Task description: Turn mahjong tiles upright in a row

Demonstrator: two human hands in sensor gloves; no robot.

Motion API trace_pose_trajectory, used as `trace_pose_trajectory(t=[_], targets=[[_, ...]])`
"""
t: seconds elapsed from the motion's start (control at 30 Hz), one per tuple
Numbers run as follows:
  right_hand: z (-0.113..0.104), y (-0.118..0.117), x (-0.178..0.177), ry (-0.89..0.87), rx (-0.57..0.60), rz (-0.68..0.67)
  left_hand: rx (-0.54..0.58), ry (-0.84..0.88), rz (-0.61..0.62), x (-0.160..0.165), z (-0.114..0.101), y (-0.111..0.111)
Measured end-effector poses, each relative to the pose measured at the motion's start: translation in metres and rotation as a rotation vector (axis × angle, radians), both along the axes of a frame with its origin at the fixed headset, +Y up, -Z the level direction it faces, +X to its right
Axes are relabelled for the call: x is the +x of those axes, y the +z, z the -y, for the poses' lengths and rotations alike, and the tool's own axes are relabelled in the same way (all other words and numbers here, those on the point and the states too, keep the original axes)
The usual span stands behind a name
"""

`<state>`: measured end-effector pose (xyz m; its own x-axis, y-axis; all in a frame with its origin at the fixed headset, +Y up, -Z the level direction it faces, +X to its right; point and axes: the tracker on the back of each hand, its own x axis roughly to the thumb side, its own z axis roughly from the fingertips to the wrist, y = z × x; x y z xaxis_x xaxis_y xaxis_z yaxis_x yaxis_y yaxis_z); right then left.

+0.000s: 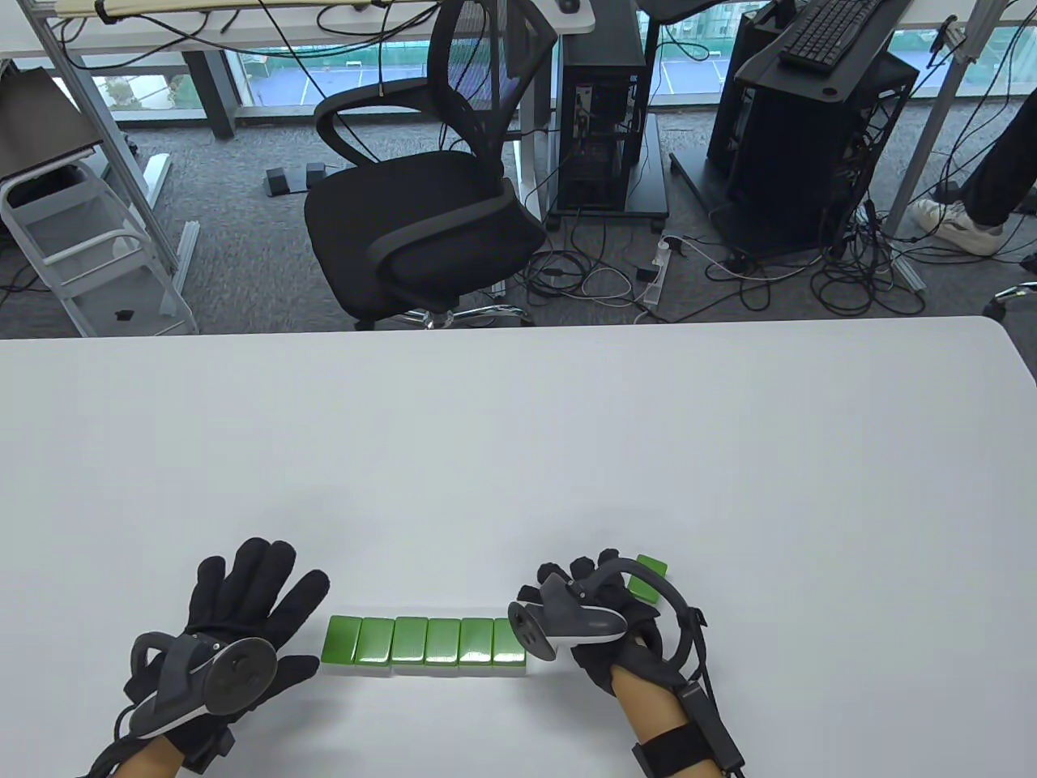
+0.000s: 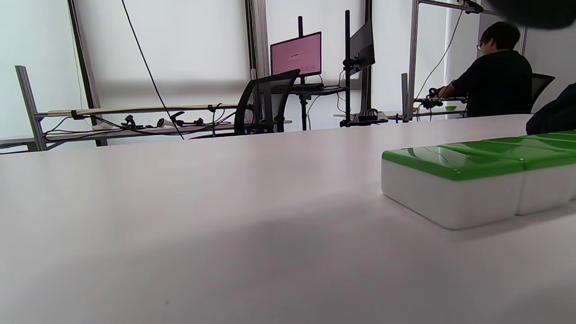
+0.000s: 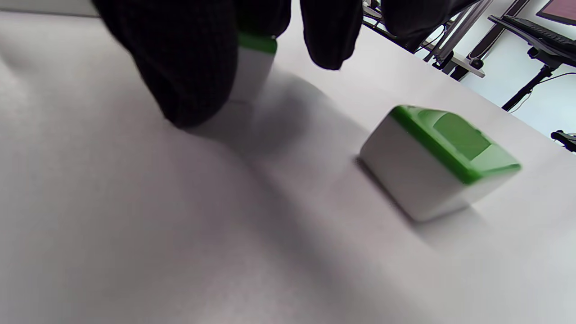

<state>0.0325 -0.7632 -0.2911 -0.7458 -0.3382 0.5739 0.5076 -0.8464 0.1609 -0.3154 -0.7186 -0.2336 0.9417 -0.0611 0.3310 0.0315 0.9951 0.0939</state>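
1. Lying flat, green backs up: six tiles in a row (image 1: pixel 425 644) on the table (image 1: pixel 518 421), near its front edge, touching side to side.
2. One loose tile (image 1: pixel 648 575) beyond the right hand (image 1: pixel 603 620), partly hidden.
3. Left hand (image 1: pixel 231 628): fingers spread, holding nothing, just left of the row.
4. Right hand: fingers curled at the row's right end; whether they grip a tile, I cannot tell.

Six green-backed tiles (image 1: pixel 424 645) lie flat, touching in a row. Left of the row, the left hand (image 1: pixel 235 624) rests with fingers spread. At its right end, the right hand (image 1: pixel 603 620) curls, a loose tile (image 1: pixel 648 575) beyond.
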Motion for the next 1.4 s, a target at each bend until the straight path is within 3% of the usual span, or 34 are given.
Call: trace_pose_trajectory(t=[0.4,0.6,1.0,1.4], targets=[[-0.002,0.004,-0.003,0.031,0.017,-0.02,-0.004,-0.011,-0.008,0.0,-0.001,0.0],[-0.009,0.01,-0.002,-0.148,-0.064,0.055,-0.004,-0.006,-0.007,-0.001,0.0,-0.001],[-0.007,0.015,-0.025,-0.093,-0.056,0.062,-0.002,-0.016,0.0,0.001,0.001,-0.001],[-0.002,0.015,-0.024,-0.114,-0.06,0.089,-0.009,-0.024,0.001,0.002,0.002,0.0]])
